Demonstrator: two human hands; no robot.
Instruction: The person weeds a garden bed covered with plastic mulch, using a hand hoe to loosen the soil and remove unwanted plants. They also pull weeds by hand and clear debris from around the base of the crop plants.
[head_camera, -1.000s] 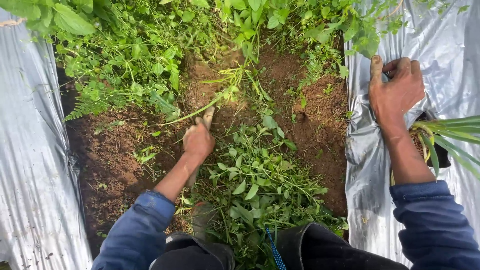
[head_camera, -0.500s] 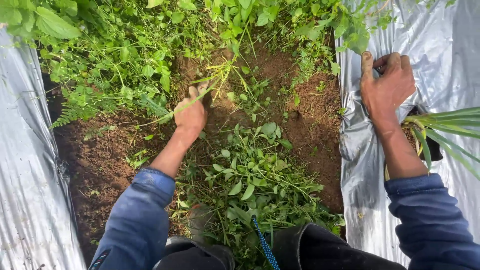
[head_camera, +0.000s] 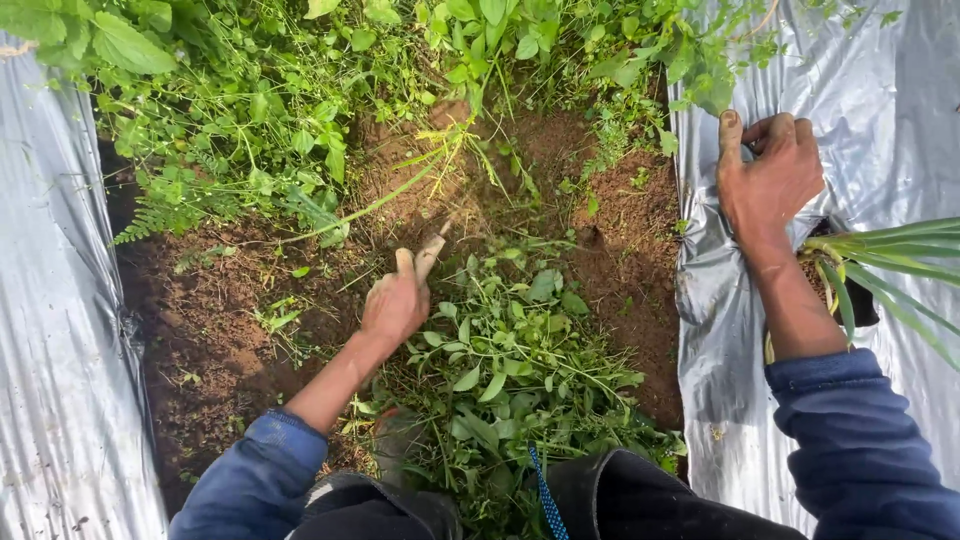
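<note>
A strip of bare brown soil (head_camera: 215, 330) runs between two sheets of silver plastic (head_camera: 890, 110), with weeds (head_camera: 230, 120) thick at the far end. My left hand (head_camera: 397, 303) has its fingers closed around a short tool handle (head_camera: 431, 252), its tip in the dirt just beyond a heap of pulled greens (head_camera: 520, 370). My right hand (head_camera: 768, 178) is curled, knuckles pressing on the plastic, holding nothing I can make out. A long-leaved plant (head_camera: 880, 250) pokes through the sheet beside that wrist. I judge a careless swing could tear the plastic, or my weight could crush the plant.
</note>
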